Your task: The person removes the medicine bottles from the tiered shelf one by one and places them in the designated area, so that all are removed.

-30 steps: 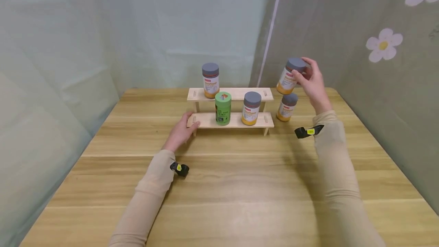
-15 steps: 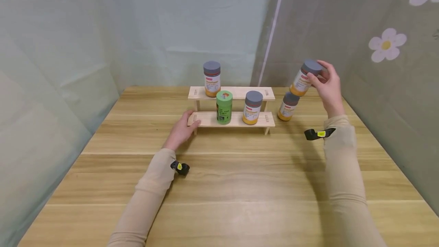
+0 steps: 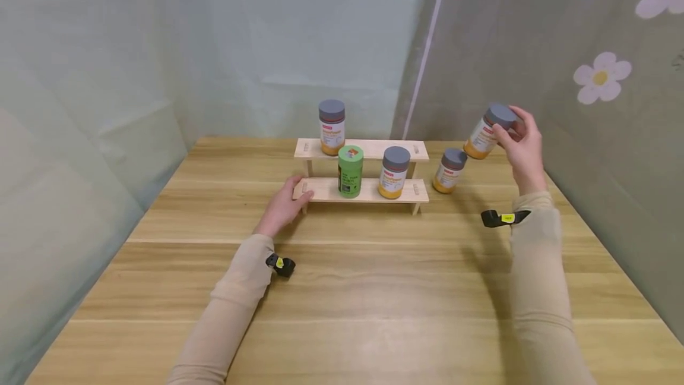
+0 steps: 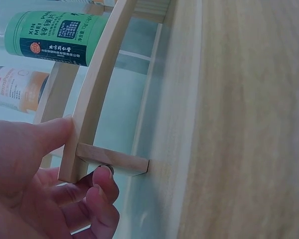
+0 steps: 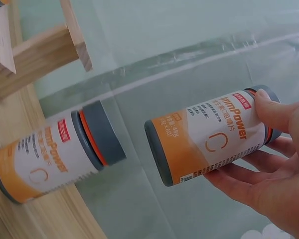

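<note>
My left hand (image 3: 282, 205) grips the left end of the lower board of a two-step wooden shelf (image 3: 326, 189). In the left wrist view, its thumb lies on the board and its fingers curl underneath. With thumb and fingers around its grey lid, my right hand (image 3: 525, 146) holds a tilted supplement bottle (image 3: 483, 135) off the table. The label on that bottle (image 5: 214, 134) is white and orange. Just left of it, a matching bottle (image 3: 449, 172) stands upright on the table, right of the shelf. In the right wrist view, a narrow gap separates the two bottles.
A green bottle (image 3: 350, 174) and a grey-lidded bottle (image 3: 394, 174) stand on the lower step. Another grey-lidded bottle (image 3: 332, 129) is at the left of the upper step. Cloth curtains (image 3: 320, 46) hang behind the wooden table (image 3: 363, 290).
My right hand has carried its bottle rightward, from above the standing bottle to that bottle's right, ending slightly lower. The left hand has kept its grip on the shelf.
</note>
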Tool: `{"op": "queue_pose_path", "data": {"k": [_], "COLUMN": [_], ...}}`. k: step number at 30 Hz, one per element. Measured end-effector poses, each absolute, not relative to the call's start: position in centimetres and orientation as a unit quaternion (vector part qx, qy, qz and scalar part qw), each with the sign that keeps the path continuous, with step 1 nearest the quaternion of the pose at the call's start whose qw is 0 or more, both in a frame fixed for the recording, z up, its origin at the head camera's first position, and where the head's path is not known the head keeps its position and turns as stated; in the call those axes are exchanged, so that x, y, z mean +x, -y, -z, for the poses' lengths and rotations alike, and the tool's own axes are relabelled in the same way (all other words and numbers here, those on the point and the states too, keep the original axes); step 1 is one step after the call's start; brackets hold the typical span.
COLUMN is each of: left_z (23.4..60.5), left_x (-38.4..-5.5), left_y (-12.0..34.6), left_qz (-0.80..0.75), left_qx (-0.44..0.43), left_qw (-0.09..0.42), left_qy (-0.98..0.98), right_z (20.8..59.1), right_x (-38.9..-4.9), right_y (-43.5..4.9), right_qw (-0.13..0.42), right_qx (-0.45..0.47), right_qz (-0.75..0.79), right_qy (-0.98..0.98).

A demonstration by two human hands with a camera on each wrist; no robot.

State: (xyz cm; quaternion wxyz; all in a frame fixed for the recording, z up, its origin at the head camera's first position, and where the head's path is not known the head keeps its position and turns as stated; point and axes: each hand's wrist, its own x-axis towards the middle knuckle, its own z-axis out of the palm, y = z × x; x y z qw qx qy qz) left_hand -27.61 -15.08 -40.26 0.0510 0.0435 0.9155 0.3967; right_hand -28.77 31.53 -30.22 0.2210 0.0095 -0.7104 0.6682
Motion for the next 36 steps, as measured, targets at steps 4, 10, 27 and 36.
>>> {"op": "queue_pose_path", "data": {"k": [4,10,27,36], "left_z": [40.3,40.3,40.4,40.2], "left_x": [-27.6,-27.7,-27.5,-27.4], "left_y": [15.1,15.2,15.0,15.0], "left_qz": [-0.391,-0.393,-0.399,-0.405], "left_qx": [0.039,0.036,0.038,0.036], "left_qw": [0.050,0.053,0.055,0.053], "left_qy": [-0.918,-0.917,-0.915,-0.912], "right_z": [30.6,31.2,34.4,36.0], "right_x": [-28.6,-28.4,-28.7,-29.0], "right_y": [-32.2,-33.0,-33.7,-34.0], "right_qw": [0.231,0.232,0.210,0.191], "right_qx": [-0.005,-0.034,-0.072,-0.053], "right_qz": [-0.662,-0.609,-0.554,-0.512], "right_qy": [0.713,0.758,0.802,0.836]}}
